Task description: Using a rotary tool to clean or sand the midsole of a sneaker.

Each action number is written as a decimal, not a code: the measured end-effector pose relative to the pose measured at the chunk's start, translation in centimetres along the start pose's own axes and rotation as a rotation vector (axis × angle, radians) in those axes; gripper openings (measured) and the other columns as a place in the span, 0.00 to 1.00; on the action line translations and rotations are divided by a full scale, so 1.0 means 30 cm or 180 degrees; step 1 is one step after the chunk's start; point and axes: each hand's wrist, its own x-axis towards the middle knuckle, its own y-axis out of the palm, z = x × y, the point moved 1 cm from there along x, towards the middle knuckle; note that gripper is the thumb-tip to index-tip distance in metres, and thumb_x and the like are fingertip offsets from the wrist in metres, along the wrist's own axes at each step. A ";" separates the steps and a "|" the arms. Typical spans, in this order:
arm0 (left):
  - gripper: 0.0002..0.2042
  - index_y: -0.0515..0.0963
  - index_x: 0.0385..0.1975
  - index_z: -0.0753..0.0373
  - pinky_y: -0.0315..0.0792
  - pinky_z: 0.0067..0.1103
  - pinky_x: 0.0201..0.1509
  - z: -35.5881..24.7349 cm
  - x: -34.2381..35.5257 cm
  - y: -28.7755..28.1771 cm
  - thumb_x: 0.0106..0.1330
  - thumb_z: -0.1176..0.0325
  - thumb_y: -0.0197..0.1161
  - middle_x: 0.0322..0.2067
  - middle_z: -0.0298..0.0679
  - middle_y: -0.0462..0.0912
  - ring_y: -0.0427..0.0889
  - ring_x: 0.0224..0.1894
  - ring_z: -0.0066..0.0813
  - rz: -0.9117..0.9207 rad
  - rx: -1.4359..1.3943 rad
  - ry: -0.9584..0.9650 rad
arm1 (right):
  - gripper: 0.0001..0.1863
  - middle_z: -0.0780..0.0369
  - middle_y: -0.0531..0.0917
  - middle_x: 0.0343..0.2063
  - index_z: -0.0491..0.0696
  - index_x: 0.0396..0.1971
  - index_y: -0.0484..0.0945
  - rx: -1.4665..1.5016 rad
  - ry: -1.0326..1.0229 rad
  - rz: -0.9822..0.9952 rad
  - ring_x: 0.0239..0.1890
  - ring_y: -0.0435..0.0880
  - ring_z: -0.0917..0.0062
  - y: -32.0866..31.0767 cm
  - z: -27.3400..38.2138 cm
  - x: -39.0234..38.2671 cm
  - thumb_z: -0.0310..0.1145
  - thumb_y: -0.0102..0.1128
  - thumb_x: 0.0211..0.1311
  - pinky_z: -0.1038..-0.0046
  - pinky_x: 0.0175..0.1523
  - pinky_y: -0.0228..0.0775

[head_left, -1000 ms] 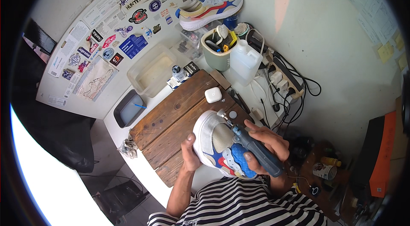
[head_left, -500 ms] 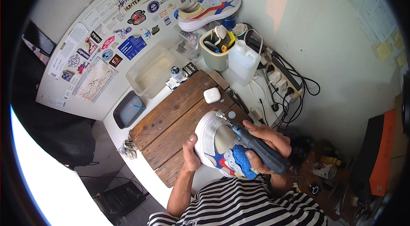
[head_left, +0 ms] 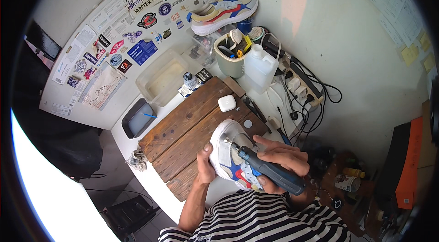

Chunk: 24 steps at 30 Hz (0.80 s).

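My left hand [head_left: 205,165] grips the side of a white sneaker [head_left: 227,143] with blue and red patches, held tilted over the wooden board [head_left: 183,132]. A dark blue rotary tool [head_left: 270,172] sits in my right hand [head_left: 282,159], its small tip touching the sneaker's white toe area. The shoe's rear is hidden under my right hand and the tool.
A small white case [head_left: 227,103] lies on the board. Behind stand a green tub of brushes [head_left: 230,53], a white plastic jug [head_left: 259,68], a clear tray [head_left: 163,78], a dark tray [head_left: 138,119], a power strip with cables [head_left: 299,86] and a second sneaker [head_left: 224,13].
The sneaker and both hands stay in much the same place; my right hand has shifted the tool slightly along the shoe.
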 end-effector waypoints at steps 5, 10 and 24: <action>0.43 0.72 0.65 0.72 0.76 0.32 0.59 -0.017 -0.001 0.026 0.71 0.33 0.46 0.54 0.54 0.85 0.85 0.53 0.42 -0.0105 0.0055 0.0106 | 0.22 0.48 0.89 0.36 0.34 0.48 0.80 -0.0246 0.0352 -0.0268 0.42 0.93 0.58 -0.037 -0.006 -0.027 0.29 0.73 0.55 0.55 0.58 0.86; 0.44 0.71 0.67 0.73 0.76 0.32 0.61 -0.015 0.003 0.021 0.71 0.33 0.46 0.56 0.55 0.84 0.85 0.54 0.43 -0.0069 0.0060 0.0101 | 0.23 0.47 0.89 0.36 0.33 0.48 0.80 -0.0423 0.0466 -0.0254 0.45 0.93 0.55 -0.046 -0.021 -0.040 0.29 0.74 0.55 0.59 0.54 0.87; 0.48 0.63 0.74 0.71 0.75 0.34 0.66 -0.034 -0.004 -0.002 0.67 0.31 0.48 0.63 0.58 0.78 0.82 0.61 0.45 0.0198 -0.0127 -0.0022 | 0.19 0.51 0.88 0.32 0.35 0.46 0.80 0.0229 0.0058 -0.0005 0.29 0.90 0.68 0.000 0.017 -0.006 0.28 0.69 0.56 0.44 0.62 0.81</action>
